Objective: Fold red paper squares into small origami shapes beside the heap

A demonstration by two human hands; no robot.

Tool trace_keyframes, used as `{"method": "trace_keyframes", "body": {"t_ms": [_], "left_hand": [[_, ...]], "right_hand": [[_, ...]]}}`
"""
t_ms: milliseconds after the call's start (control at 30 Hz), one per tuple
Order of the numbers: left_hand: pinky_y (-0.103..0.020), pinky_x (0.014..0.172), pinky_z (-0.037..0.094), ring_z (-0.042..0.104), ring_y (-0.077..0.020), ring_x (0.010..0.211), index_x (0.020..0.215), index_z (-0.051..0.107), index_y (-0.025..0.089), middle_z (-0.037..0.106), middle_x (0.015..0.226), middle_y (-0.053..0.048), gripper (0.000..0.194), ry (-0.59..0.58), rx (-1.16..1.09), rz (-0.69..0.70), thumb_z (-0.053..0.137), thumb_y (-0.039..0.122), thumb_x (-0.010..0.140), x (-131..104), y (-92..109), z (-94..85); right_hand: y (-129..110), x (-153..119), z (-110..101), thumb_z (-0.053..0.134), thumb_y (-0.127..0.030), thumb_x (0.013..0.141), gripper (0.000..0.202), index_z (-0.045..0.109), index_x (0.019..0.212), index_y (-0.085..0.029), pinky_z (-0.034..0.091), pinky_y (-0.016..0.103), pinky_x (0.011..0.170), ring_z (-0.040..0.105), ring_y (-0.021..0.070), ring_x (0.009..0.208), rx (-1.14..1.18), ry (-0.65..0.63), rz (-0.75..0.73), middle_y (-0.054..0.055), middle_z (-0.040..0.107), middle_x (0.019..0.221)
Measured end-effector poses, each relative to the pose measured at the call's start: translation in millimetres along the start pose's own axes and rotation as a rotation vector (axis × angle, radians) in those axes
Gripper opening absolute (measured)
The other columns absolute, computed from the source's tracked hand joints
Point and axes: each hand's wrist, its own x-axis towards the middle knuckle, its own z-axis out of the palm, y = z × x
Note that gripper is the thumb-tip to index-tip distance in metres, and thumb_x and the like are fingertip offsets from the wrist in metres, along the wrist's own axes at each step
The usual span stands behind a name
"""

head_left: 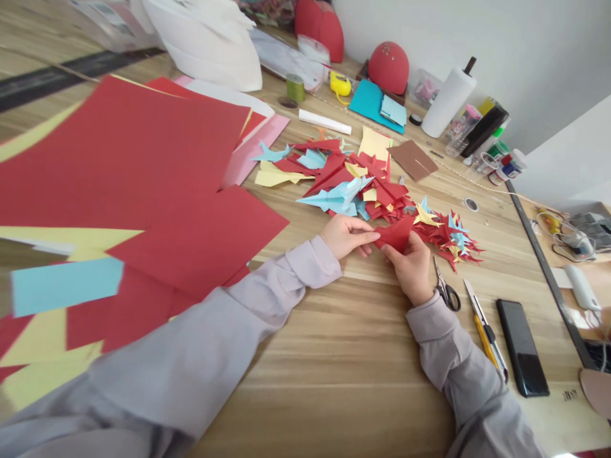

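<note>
Both hands hold one small piece of folded red paper [395, 235] above the wooden table [334, 356]. My left hand [347, 236] pinches its left corner between thumb and fingers. On the other side, my right hand [411, 267] grips the lower right edge, thumb in front. Just beyond the hands lies a heap of folded paper pieces [334, 172] in red, blue and yellow, some shaped like planes. A cluster of small pointed paper pieces [458, 238] sits to the right of it. The fingers partly hide the folded paper's edges.
Large red sheets [143, 146] cover the left side, with yellow and blue paper among them. Right of my right hand are scissors [447, 289], a utility knife [485, 331] and a black phone [523, 346]. Bottles and jars [482, 137] stand along the wall.
</note>
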Motion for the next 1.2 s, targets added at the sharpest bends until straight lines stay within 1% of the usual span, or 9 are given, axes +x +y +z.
{"method": "trace_keyframes", "body": {"t_ms": [133, 267, 467, 567, 667, 733, 900, 1033, 1200], "left_hand": [[-0.021, 0.041, 0.051, 0.059, -0.0109, 0.043, 0.066, 0.066, 0.009, 0.065, 0.052, -0.003, 0.014, -0.05, -0.007, -0.038, 0.076, 0.019, 0.063, 1, 3, -3.2], [-0.021, 0.043, 0.053, 0.06, -0.012, 0.044, 0.067, 0.066, 0.008, 0.067, 0.055, -0.005, 0.018, -0.104, -0.046, -0.085, 0.079, 0.019, 0.06, 4, 4, -7.6], [-0.022, 0.043, 0.053, 0.06, -0.012, 0.043, 0.066, 0.067, 0.008, 0.066, 0.053, -0.004, 0.019, -0.075, -0.051, -0.077, 0.08, 0.016, 0.056, 4, 5, -8.6], [-0.022, 0.042, 0.053, 0.06, -0.0124, 0.043, 0.063, 0.066, 0.008, 0.066, 0.051, -0.004, 0.021, -0.062, -0.051, -0.057, 0.081, 0.019, 0.055, 4, 3, -9.0], [-0.022, 0.042, 0.053, 0.061, -0.0126, 0.043, 0.064, 0.065, 0.008, 0.066, 0.052, -0.004, 0.023, -0.023, -0.092, -0.039, 0.082, 0.021, 0.054, 6, -1, -10.1], [-0.022, 0.043, 0.053, 0.061, -0.0123, 0.043, 0.065, 0.065, 0.008, 0.066, 0.052, -0.003, 0.024, -0.004, -0.135, -0.029, 0.082, 0.021, 0.054, 8, -4, -10.7], [-0.023, 0.044, 0.054, 0.061, -0.0121, 0.044, 0.065, 0.064, 0.008, 0.067, 0.055, -0.004, 0.027, -0.007, -0.17, -0.011, 0.083, 0.024, 0.052, 9, -6, -11.5], [-0.023, 0.045, 0.054, 0.061, -0.0119, 0.045, 0.064, 0.064, 0.008, 0.067, 0.055, -0.004, 0.029, -0.028, -0.142, -0.02, 0.084, 0.024, 0.051, 7, -5, -11.7], [-0.025, 0.049, 0.055, 0.062, -0.0131, 0.047, 0.072, 0.067, 0.008, 0.066, 0.053, -0.003, 0.03, -0.055, -0.117, -0.015, 0.084, 0.02, 0.05, 7, -5, -11.8]], "right_hand": [[1, 0, -1, 0.071, -0.031, 0.066, 0.026, 0.059, 0.086, -0.019, 0.049, 0.03, 0.066, 0.057, 0.0158, 0.069, -0.031, 0.013, -0.055, 0.001, 0.065, 0.078], [1, -2, -1, 0.071, -0.032, 0.066, 0.025, 0.059, 0.084, -0.02, 0.049, 0.032, 0.071, 0.057, 0.0174, 0.074, -0.127, 0.031, -0.123, 0.001, 0.064, 0.081], [2, -3, -1, 0.071, -0.033, 0.067, 0.027, 0.06, 0.088, -0.021, 0.049, 0.036, 0.077, 0.058, 0.0193, 0.079, -0.192, 0.038, -0.149, 0.003, 0.065, 0.086], [1, -4, 1, 0.071, -0.033, 0.068, 0.035, 0.058, 0.098, -0.021, 0.05, 0.037, 0.081, 0.059, 0.0207, 0.086, -0.132, 0.028, -0.145, 0.005, 0.065, 0.094], [-2, -4, 2, 0.071, -0.029, 0.07, 0.047, 0.051, 0.112, -0.021, 0.049, 0.038, 0.088, 0.06, 0.0215, 0.098, -0.021, 0.01, -0.175, 0.008, 0.062, 0.107], [-3, -4, 3, 0.07, -0.027, 0.07, 0.051, 0.048, 0.116, -0.021, 0.049, 0.039, 0.089, 0.059, 0.0216, 0.102, 0.007, 0.004, -0.195, 0.009, 0.06, 0.112], [-3, -3, 1, 0.066, -0.027, 0.074, 0.052, 0.044, 0.121, -0.023, 0.051, 0.041, 0.087, 0.06, 0.022, 0.102, 0.018, 0.007, -0.18, 0.011, 0.058, 0.116], [-2, -1, 0, 0.065, -0.027, 0.075, 0.048, 0.046, 0.118, -0.022, 0.05, 0.042, 0.089, 0.058, 0.0237, 0.108, 0.036, 0.031, -0.16, 0.011, 0.057, 0.119], [-2, 0, 0, 0.064, -0.024, 0.075, 0.045, 0.047, 0.117, -0.022, 0.049, 0.041, 0.092, 0.057, 0.0227, 0.11, 0.024, 0.029, -0.191, 0.011, 0.056, 0.121]]}}
